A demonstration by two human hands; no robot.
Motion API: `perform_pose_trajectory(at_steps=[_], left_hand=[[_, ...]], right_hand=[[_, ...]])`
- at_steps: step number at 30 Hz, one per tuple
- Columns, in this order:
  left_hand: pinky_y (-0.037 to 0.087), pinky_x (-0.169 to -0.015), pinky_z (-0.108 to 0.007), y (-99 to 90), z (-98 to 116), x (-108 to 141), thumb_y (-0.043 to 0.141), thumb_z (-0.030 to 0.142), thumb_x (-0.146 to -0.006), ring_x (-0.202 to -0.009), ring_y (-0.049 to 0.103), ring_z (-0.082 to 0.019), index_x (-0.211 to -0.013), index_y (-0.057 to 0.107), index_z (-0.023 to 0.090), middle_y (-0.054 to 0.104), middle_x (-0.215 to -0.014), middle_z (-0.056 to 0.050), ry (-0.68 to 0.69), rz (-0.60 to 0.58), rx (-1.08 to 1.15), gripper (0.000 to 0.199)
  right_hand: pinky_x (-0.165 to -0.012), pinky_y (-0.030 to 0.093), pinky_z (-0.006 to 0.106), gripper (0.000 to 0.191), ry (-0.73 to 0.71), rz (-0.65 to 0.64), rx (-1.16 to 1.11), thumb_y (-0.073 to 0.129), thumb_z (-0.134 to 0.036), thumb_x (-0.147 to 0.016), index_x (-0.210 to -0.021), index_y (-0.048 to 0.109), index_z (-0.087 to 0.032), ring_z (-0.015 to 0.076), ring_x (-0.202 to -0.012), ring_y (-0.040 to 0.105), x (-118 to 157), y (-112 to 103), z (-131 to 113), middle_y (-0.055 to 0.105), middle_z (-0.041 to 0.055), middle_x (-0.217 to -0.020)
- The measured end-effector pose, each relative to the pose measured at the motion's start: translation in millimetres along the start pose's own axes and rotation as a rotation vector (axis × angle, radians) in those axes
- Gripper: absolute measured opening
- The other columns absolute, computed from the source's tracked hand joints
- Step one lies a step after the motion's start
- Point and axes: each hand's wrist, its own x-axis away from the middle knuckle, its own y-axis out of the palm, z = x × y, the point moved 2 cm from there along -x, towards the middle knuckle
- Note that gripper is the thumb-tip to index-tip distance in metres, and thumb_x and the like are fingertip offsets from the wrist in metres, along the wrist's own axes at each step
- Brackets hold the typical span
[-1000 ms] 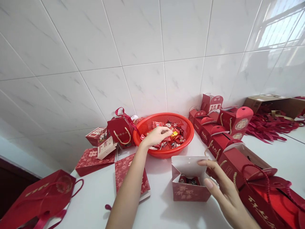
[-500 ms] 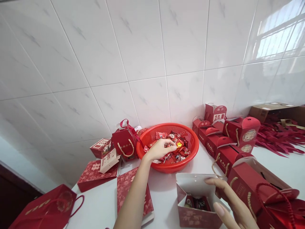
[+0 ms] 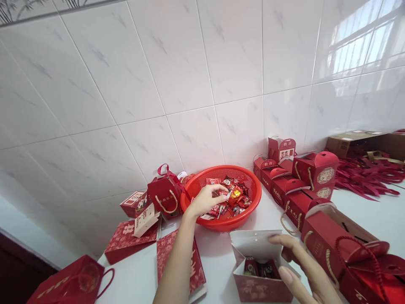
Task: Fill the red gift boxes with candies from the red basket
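My left hand (image 3: 206, 199) reaches into a red plastic colander (image 3: 249, 216) heaped with wrapped candies (image 3: 243, 202). Its thumb and fingers are pinched on a small wrapped candy, mostly hidden by the fingertips. A red candy with a gold print (image 3: 236, 193) lies right beside them. In front of the colander stands a red paper gift box (image 3: 262, 289) with its top open and a few dark red wrapped pieces (image 3: 267, 269) inside. My right hand (image 3: 311, 270) grips this box at its right side, index finger on the raised back flap and thumb at the near rim.
Filled-out red gift boxes (image 3: 294, 207) with rope handles line the right side. Beyond them are red ribbons (image 3: 363, 177) and a cardboard box (image 3: 348, 143). Leftward lie a flat red box (image 3: 169, 253), a red bag (image 3: 163, 196) and another bag (image 3: 72, 280). A tiled wall (image 3: 190, 139) stands behind.
The view has shifted slightly. My left hand has drawn a little left from the gold-printed candy, which now shows more fully. My right hand keeps its hold on the box.
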Motion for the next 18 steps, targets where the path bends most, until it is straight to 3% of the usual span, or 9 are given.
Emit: perform_pose_trajectory(at_steps=[8, 11, 14, 18], left_hand=[[0.047, -0.069, -0.029, -2.9, 2, -3, 0.062, 0.036, -0.081, -0.071, 0.059, -0.017, -0.096, 0.072, 0.014, 0.068, -0.081, -0.004, 0.015, 0.111, -0.134, 0.029], [0.048, -0.069, -0.027, -4.0, 24, 6, 0.063, 0.039, -0.082, -0.074, 0.059, -0.016, -0.102, 0.069, 0.015, 0.068, -0.09, -0.005, 0.097, 0.163, 0.007, 0.032], [0.05, -0.068, -0.025, -4.7, 57, 26, 0.068, 0.041, -0.082, -0.077, 0.06, -0.014, -0.113, 0.063, 0.018, 0.067, -0.101, -0.006, 0.203, 0.177, 0.185, 0.04], [0.052, -0.073, -0.027, -0.7, 98, 56, 0.074, 0.037, -0.081, -0.079, 0.061, -0.016, -0.102, 0.068, 0.019, 0.069, -0.098, -0.005, 0.306, 0.056, 0.118, 0.029]], right_hand=[[-0.077, 0.057, 0.027, 0.03, 0.017, 0.018, -0.015, 0.051, -0.044, -0.099, -0.125, 0.056, -0.03, 0.0237, -0.101, 0.068, 3, 5, 5, 0.067, 0.0028, -0.096], [-0.075, 0.056, 0.027, 0.029, 0.017, 0.02, -0.045, 0.049, -0.043, -0.1, -0.123, 0.055, -0.027, 0.0241, -0.101, 0.067, 1, 5, 1, 0.065, 0.0028, -0.089], [-0.073, 0.055, 0.028, 0.028, 0.003, 0.011, -0.052, 0.049, -0.043, -0.1, -0.121, 0.056, -0.026, 0.0218, -0.092, 0.066, -2, 3, -5, 0.068, 0.0044, -0.099], [-0.072, 0.053, 0.028, 0.029, 0.005, -0.002, -0.043, 0.048, -0.042, -0.099, -0.122, 0.056, -0.026, 0.0208, -0.091, 0.065, -3, 2, -8, 0.068, 0.0058, -0.112]])
